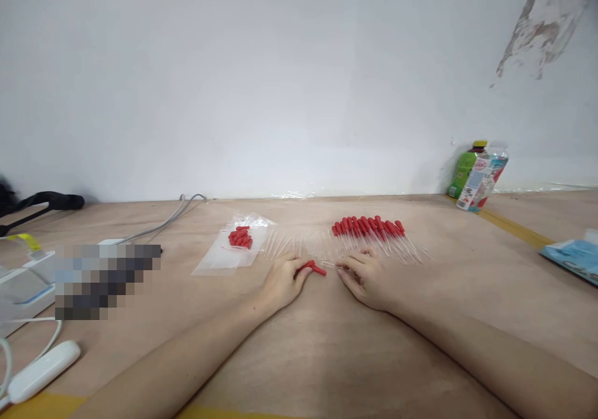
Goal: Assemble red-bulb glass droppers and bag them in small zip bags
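My left hand point(284, 279) rests on the wooden table point(327, 344) with its fingers curled round a red rubber bulb point(312, 267). My right hand point(362, 276) lies just to the right, fingers pinched on a clear glass dropper tube point(331, 264) whose tip points at the bulb. Behind my hands lies a row of bare clear tubes point(294, 244). To the right of them is a row of finished droppers with red bulbs point(371, 229). A clear plastic bag point(233, 248) with several loose red bulbs point(240, 237) lies at the left.
Two drink bottles point(476, 176) stand against the white wall at the back right. A blue packet point(572, 257) lies at the right edge. White devices and cables point(28, 282) sit at the left, with a white oblong object point(42, 369) near the front left.
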`<state>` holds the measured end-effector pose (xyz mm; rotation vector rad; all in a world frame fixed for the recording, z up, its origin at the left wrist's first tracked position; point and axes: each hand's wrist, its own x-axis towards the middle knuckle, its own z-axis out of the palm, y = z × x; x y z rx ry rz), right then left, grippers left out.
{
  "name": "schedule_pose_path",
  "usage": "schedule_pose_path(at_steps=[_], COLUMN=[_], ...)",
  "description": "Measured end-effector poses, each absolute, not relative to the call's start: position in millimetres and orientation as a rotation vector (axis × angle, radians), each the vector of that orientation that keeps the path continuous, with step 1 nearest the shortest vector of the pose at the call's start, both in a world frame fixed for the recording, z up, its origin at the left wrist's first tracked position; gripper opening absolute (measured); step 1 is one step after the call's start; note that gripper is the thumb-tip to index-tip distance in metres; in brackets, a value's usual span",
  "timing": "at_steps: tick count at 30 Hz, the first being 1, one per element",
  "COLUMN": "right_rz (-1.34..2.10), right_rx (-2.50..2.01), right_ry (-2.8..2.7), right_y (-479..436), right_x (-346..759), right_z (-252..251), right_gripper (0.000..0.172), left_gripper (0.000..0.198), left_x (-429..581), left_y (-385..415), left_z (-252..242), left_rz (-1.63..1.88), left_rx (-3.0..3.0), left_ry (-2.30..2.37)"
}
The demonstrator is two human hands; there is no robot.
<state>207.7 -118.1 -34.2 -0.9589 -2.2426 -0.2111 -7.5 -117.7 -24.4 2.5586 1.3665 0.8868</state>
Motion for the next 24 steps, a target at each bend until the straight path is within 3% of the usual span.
schedule_pose_path(at_steps=[14, 24], right_rz=[-0.218, -0.009], right_rx=[-0.893, -0.811], right_ry=[-2.203, -2.278], right_y=[-124.1, -123.5], right_x=[202.0, 201.9], right_z=[-31.1, -32.2], right_gripper=[0.023, 0.022], left_gripper=[0.022, 0.021], left_x=[-7.8, -9.2], left_y=[-121.9, -123.6], left_z=[-25.0, -24.1], left_rz=[1.051, 1.116], left_rx=[2.567, 2.530], left_ry=[1.254, 1.084])
